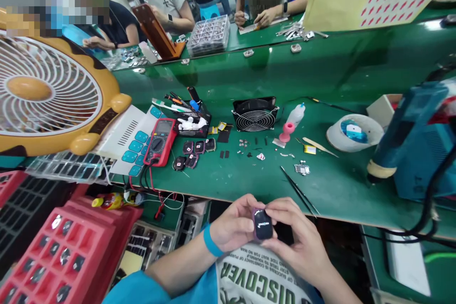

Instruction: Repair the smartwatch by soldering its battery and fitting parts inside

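Observation:
Just past the table's front edge, close to my body, I hold a small black watch-like device with rounded corners, white lettering and a purplish rim. My left hand pinches its left side between thumb and fingers. On the right side, my right hand grips its top and bottom edges, so both hands are closed on it. Black tweezers lie on the table beyond my right hand. Several similar dark devices rest farther left, near two small black pads.
A red multimeter and large yellow fan stand left, with a red foam tray below. A small black fan, pink-based bottle, circuit board and white tub sit beyond. Other people work across the bench.

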Tool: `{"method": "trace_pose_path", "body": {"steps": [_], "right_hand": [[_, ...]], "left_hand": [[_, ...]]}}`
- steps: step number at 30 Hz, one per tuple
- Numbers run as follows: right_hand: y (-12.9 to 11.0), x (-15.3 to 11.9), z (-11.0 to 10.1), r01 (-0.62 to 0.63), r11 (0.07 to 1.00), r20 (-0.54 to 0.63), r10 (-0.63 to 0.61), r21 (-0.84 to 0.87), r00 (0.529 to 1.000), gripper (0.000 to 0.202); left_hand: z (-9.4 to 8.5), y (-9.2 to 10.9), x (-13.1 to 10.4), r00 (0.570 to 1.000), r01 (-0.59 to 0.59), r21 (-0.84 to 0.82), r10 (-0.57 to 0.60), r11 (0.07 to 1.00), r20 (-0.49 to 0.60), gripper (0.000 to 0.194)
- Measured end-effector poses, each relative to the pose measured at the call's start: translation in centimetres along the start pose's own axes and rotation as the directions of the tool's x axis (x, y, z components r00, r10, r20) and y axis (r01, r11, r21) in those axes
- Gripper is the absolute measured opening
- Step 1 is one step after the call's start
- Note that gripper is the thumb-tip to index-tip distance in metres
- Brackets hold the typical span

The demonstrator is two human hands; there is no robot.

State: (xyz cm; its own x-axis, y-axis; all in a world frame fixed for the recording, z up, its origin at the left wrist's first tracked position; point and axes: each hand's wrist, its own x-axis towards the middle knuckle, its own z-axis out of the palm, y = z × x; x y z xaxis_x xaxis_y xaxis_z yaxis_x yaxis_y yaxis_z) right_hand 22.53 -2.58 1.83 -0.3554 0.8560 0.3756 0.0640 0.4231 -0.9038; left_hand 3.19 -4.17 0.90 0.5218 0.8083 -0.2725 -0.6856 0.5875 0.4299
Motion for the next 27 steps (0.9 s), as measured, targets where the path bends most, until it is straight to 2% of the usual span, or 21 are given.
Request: {"method": "trace_pose_path", "body": {"steps": [11,18,20,22,24,26,27], "right_hand": [[-0.2,0.7,0.1,-0.001,0.999,-0.066,-0.003,-0.055,0.998,0.033],[-0.6,1.3,0.2,-0.014,0.996,-0.100,0.006,-0.088,0.995,0.030],[-0.5,1.3,0.2,-0.042,0.994,-0.102,0.032,-0.096,0.994,0.033],[-0.3,1.1,0.3,-0.069,0.993,-0.106,0.058,-0.100,0.993,0.036],[0.2,0.9,0.4,-0.074,0.990,-0.109,0.061,-0.122,0.992,0.035],[0.8,0.9,0.4,-0.059,0.985,-0.111,0.041,-0.160,0.993,0.029],[1.1,1.0,0.4,-0.046,0.983,-0.114,0.026,-0.178,0.993,0.026]], "left_hand": [[0.9,0.4,0.7,0.999,-0.036,0.023,0.037,0.999,-0.018,0.035],[1.0,0.6,0.9,0.998,0.005,0.020,-0.004,1.000,-0.057,0.038],[1.1,1.4,1.0,0.997,0.005,0.044,-0.002,0.999,-0.082,0.039],[1.5,3.3,1.0,0.992,-0.049,0.129,0.063,0.990,-0.106,0.041],[2.7,6.7,1.1,0.968,-0.180,0.295,0.223,0.938,-0.118,0.044],[4.4,11.2,1.4,0.890,-0.329,0.525,0.443,0.785,-0.105,0.045],[5.4,13.5,1.8,0.827,-0.399,0.641,0.560,0.656,-0.058,0.043]]}}
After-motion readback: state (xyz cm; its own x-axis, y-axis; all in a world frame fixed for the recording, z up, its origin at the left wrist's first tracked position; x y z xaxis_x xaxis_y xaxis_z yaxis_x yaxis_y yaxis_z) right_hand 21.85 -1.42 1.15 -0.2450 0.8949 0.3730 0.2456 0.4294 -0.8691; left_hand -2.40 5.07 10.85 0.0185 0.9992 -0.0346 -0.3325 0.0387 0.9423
